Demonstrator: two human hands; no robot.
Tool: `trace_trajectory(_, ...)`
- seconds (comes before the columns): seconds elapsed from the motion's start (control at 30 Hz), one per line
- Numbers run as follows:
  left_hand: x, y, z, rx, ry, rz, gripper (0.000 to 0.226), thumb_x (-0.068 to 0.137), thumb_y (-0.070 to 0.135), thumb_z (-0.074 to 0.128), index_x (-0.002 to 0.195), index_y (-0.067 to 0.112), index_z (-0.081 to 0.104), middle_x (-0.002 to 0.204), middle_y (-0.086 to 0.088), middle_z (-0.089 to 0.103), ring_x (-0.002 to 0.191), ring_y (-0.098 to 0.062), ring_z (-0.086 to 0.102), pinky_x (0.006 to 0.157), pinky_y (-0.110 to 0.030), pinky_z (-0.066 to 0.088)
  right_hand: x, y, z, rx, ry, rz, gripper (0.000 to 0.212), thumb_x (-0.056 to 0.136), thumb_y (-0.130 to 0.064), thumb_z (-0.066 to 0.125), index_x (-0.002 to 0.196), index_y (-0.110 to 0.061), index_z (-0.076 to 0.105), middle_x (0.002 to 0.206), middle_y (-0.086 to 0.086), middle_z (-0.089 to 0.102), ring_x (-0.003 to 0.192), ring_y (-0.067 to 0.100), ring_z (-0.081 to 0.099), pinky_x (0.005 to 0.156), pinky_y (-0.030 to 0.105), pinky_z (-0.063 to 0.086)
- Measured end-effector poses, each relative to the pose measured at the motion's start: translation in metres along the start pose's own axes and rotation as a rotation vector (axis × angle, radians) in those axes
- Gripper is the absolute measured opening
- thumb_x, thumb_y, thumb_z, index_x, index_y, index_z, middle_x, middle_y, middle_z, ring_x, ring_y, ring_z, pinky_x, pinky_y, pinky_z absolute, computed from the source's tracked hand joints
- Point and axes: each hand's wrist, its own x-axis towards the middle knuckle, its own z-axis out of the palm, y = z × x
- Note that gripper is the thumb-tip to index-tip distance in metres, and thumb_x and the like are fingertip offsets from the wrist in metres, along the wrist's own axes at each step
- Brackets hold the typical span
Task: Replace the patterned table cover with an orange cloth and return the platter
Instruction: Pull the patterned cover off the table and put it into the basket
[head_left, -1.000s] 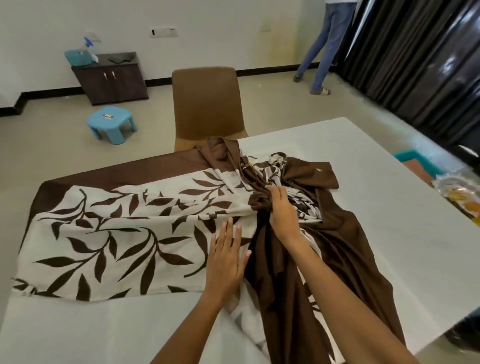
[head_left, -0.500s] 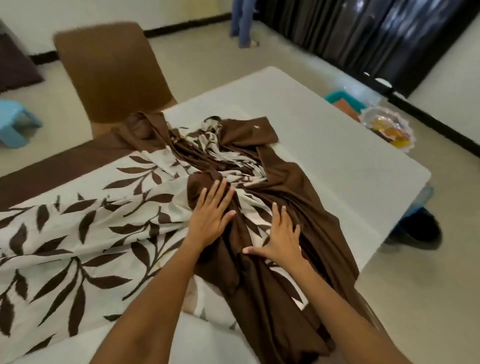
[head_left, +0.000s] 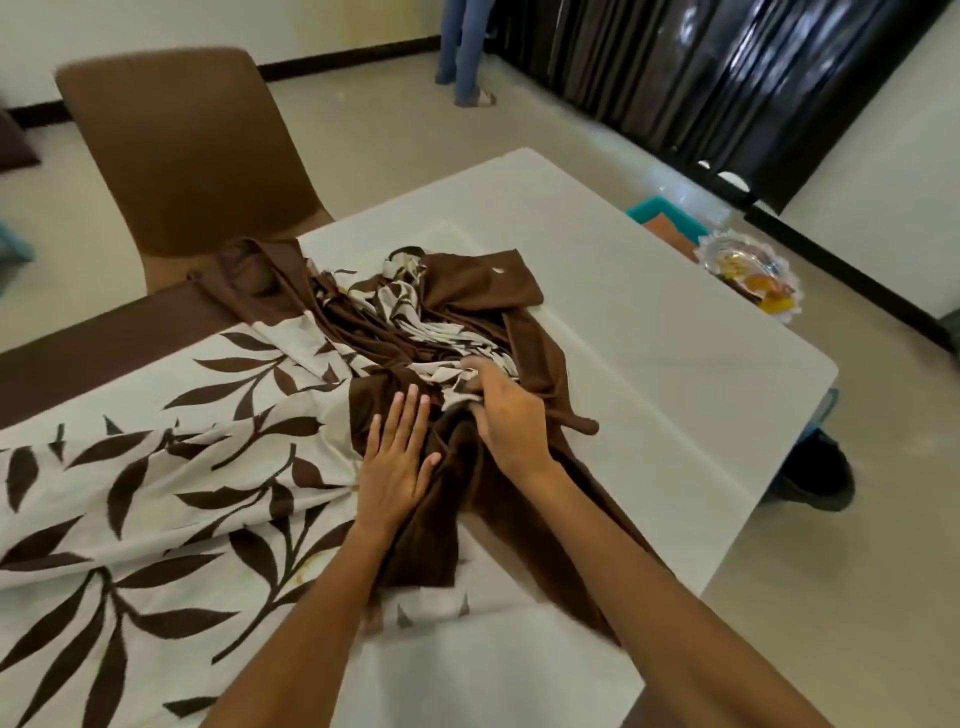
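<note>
Since half a second ago my right hand (head_left: 506, 410) has gone from lying flat to clutching a bunch of the patterned cover (head_left: 156, 467), fingers curled into the folds. My left hand (head_left: 397, 460) presses flat, fingers straight. I read no writing anywhere. Bunched mid-tabletop (head_left: 649, 332), the cover runs from the far edge to the near edge, still spread toward the left edge.

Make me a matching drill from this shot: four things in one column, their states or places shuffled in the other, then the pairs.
Things:
1. left hand
2. right hand
3. chair
4. platter

States or places:
A. beyond the table's far right edge
B. lies flat on the patterned cover
C. grips bunched cloth
D. stands at the table's far side

Pairs: 1-B, 2-C, 3-D, 4-A
</note>
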Motion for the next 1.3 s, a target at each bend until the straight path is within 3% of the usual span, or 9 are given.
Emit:
trace_trajectory(0.17, 0.006, -0.004, -0.020, -0.211, 0.301, -0.265, 0.059, 0.099, 0.047, 0.009, 0.152, 0.020, 0.003, 0.158, -0.010, 0.004, 0.147, -0.022, 0.000, 0.117, -0.037, -0.006, 0.051, -0.031, 0.019, 0.113, -0.197, -0.130, 0.066, 0.077, 0.006, 0.061, 0.135, -0.013, 0.038, 0.100, 0.008, 0.069, 0.093, 0.028, 0.062, 0.083, 0.040, 0.050)
trace_trajectory(0.3, 0.035, 0.001, -0.029, -0.086, 0.175, -0.143, 0.055, 0.101, 0.041, 0.012, 0.149, 0.017, 0.025, 0.157, -0.010, 0.017, 0.146, -0.025, 0.008, 0.118, -0.039, 0.001, 0.033, -0.020, 0.021, 0.438, -0.301, 0.056, 0.053, 0.079, 0.006, 0.058, 0.127, -0.004, 0.037, 0.112, 0.012, 0.062, 0.104, 0.027, 0.059, 0.091, 0.036, 0.047)
trace_trajectory(0.4, 0.039, -0.011, -0.006, 0.061, 0.004, -0.103, 0.056, 0.102, 0.044, 0.006, 0.146, 0.023, 0.034, 0.155, -0.007, 0.025, 0.144, -0.023, 0.015, 0.115, -0.041, 0.008, 0.004, -0.001, 0.007, 0.385, -0.104, 0.095, 0.053, 0.079, -0.016, 0.068, 0.124, -0.010, 0.041, 0.122, 0.007, 0.051, 0.117, 0.019, 0.049, 0.103, 0.046, 0.041)
trace_trajectory(0.57, 0.033, -0.022, 0.015, 0.147, -0.018, -0.142, 0.057, 0.102, 0.044, 0.004, 0.148, 0.021, 0.029, 0.155, -0.008, 0.025, 0.144, -0.025, 0.018, 0.115, -0.042, 0.009, -0.030, 0.037, -0.005, -0.047, -0.254, 0.187, 0.131, 0.054, -0.076, 0.070, 0.149, -0.019, -0.001, 0.159, 0.003, 0.006, 0.146, 0.024, 0.004, 0.112, 0.052, 0.002)
trace_trajectory(0.67, 0.031, -0.018, 0.013, 0.122, 0.023, -0.138, 0.056, 0.101, 0.043, 0.006, 0.150, 0.020, 0.022, 0.156, -0.008, 0.022, 0.145, -0.024, 0.015, 0.116, -0.041, 0.007, -0.023, 0.049, 0.003, 0.024, -0.277, 0.381, 0.122, 0.061, -0.045, 0.085, 0.150, -0.018, 0.004, 0.143, 0.011, 0.042, 0.129, 0.030, 0.043, 0.110, 0.051, 0.032)
trace_trajectory(0.77, 0.029, -0.016, 0.010, 0.070, 0.071, -0.128, 0.056, 0.101, 0.043, 0.008, 0.149, 0.019, 0.020, 0.156, -0.009, 0.022, 0.144, -0.024, 0.015, 0.116, -0.041, 0.005, 0.005, 0.046, 0.004, -0.013, -0.116, 0.291, 0.083, 0.074, 0.000, 0.069, 0.146, -0.012, 0.030, 0.078, 0.012, 0.065, 0.069, 0.027, 0.060, 0.075, 0.044, 0.055)
trace_trajectory(0.93, 0.030, -0.026, 0.003, -0.114, 0.256, -0.299, 0.057, 0.101, 0.044, 0.008, 0.149, 0.013, 0.014, 0.154, -0.013, 0.022, 0.145, -0.018, 0.006, 0.117, -0.036, -0.002, 0.074, 0.003, 0.006, 0.040, 0.072, -0.070, 0.073, 0.066, 0.002, 0.069, 0.134, -0.014, 0.046, 0.101, 0.004, 0.063, 0.103, 0.022, 0.056, 0.112, 0.037, 0.024)
trace_trajectory(1.1, 0.028, -0.021, -0.006, -0.344, 0.487, -0.578, 0.062, 0.099, 0.048, 0.003, 0.150, 0.014, 0.015, 0.158, -0.006, 0.012, 0.146, -0.016, 0.003, 0.117, -0.029, -0.009, 0.100, -0.020, 0.045, -0.094, -0.474, -0.099, 0.113, 0.078, -0.014, 0.073, 0.149, -0.015, -0.014, 0.159, 0.003, 0.002, 0.145, 0.030, -0.004, 0.108, 0.069, 0.005)
trace_trajectory(1.3, 0.034, -0.016, -0.046, -0.248, 0.416, -0.392, 0.056, 0.101, 0.045, 0.012, 0.148, 0.019, 0.027, 0.158, -0.001, 0.008, 0.147, -0.014, -0.003, 0.118, -0.037, -0.006, 0.053, -0.014, 0.056, -0.144, -0.733, -0.082, 0.110, 0.085, -0.010, 0.064, 0.142, -0.010, -0.029, 0.139, 0.012, 0.045, 0.126, 0.027, 0.043, 0.111, 0.056, 0.016)
